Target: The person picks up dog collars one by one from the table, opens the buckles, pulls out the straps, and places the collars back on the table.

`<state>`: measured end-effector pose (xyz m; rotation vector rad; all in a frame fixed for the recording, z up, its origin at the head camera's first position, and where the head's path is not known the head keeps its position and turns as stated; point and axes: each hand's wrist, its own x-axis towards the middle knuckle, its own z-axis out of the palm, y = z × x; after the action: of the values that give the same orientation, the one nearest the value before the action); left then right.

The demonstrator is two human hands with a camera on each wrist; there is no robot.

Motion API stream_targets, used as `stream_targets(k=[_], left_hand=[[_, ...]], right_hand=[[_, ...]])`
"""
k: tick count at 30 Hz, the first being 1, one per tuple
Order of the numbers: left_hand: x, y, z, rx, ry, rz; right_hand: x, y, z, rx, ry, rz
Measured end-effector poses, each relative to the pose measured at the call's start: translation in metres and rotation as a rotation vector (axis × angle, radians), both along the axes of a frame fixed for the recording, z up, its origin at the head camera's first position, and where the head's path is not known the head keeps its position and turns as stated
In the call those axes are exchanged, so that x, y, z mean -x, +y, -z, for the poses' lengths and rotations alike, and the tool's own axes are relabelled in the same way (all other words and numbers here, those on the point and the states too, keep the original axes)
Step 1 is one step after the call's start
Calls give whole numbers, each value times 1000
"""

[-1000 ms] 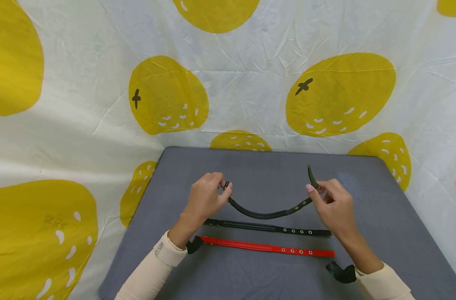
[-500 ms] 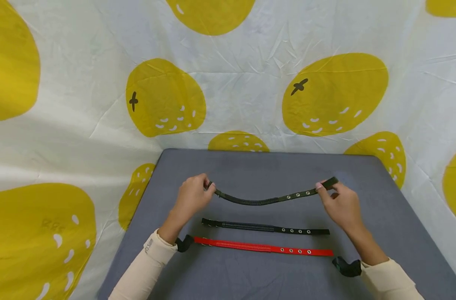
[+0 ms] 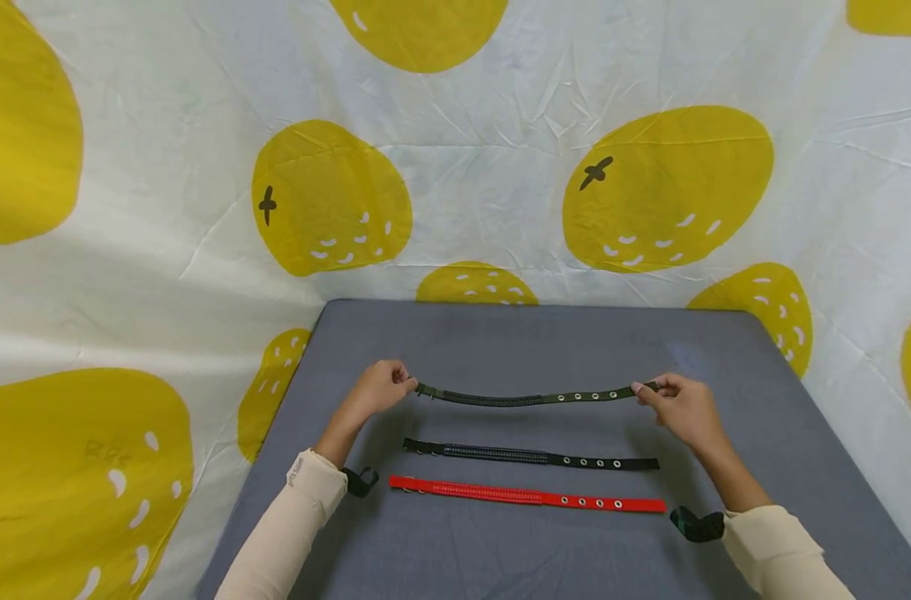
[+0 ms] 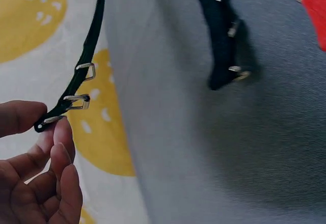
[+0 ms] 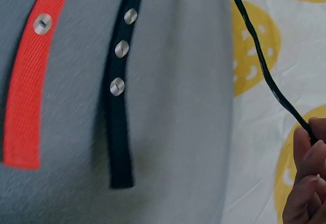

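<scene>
A dark green collar [image 3: 493, 401] with metal eyelets hangs in a shallow sag between both hands, above the far part of the table. My left hand [image 3: 380, 387] pinches its buckle end between thumb and fingertips; in the left wrist view the metal buckle [image 4: 76, 102] shows just beyond the fingers. My right hand [image 3: 682, 406] pinches the eyelet end; in the right wrist view the strap appears edge-on. Nearer to me, a black collar [image 3: 496, 454] lies straight on the table, and a red collar [image 3: 485, 493] lies roughly parallel in front of it.
The grey table [image 3: 545, 558] has its far edge against a white cloth [image 3: 485, 200] printed with yellow fruit, which also hangs along the left and right. Dark straps [image 3: 697, 525] hang from both wrists, close over the table.
The hands have moved apart and lowered slightly, so the dark green collar went from a deep curve to nearly straight. The black and red collars stay where they lay.
</scene>
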<state>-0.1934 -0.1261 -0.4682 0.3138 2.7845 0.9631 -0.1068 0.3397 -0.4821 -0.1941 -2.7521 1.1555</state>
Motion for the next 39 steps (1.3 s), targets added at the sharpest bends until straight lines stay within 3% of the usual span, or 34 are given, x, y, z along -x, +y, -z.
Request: stream_targets(k=[6,10,15,29,39], left_hand=[[14,0,24,31,-89,5],[18,-5,40,44,-154,27],[21,-10,53,35,-160,35],[24,-21,71,70,-154,65],[27,-23,77,87,-189,36]], right_hand=[[0,9,16,-147,-90,-47],[0,14,29,-196,-129,-85],[1,20,43,-223,-203,-101],[12,25,62,-270,-368,-73],[16,21,62,-285,-366,-74]])
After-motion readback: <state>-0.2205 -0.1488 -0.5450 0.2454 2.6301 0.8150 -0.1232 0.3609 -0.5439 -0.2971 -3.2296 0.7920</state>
